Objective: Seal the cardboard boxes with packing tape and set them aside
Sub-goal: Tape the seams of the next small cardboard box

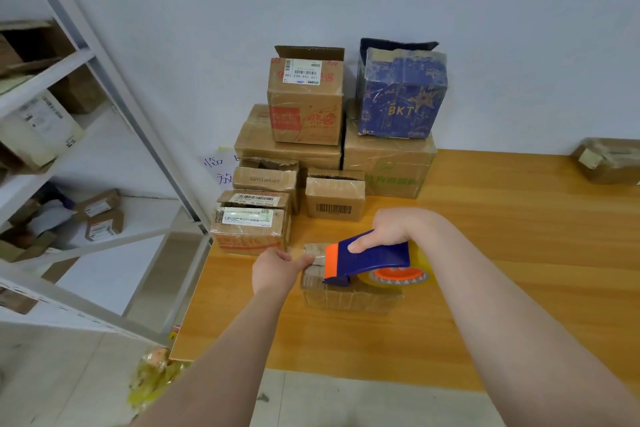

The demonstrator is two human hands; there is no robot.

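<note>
A wooden worktop (519,253) stretches beyond and to the right of both hands, with a white metal shelving rack (86,87) well off to the left. Against the wall beyond the hands stands a stack of cardboard boxes (287,146), the tallest pieces a brown carton with a shipping label (305,97) and a blue BKT box (401,94), with smaller taped parcels in front; judging by their wrapping, these look already sealed and set aside. One more wrapped parcel (609,161) sits far off to the right. The box in hand, a small flat cardboard box (349,295), lies on the worktop directly under and between the hands, its long axis running left to right. The right hand (388,229) is clamped over the handle of a blue and orange tape dispenser (367,260), whose roll of clear tape (401,276) rests over the right part of the box top while its orange nose points left. The left hand (277,270) is closed on the box's left end, fingers pinched at the corner just beside the dispenser's nose, apparently pressing the tape end or steadying the box. The coming pull, I judge, runs along that long axis, away from the anchoring left hand and toward the right, so the right hand does the travelling.
</note>
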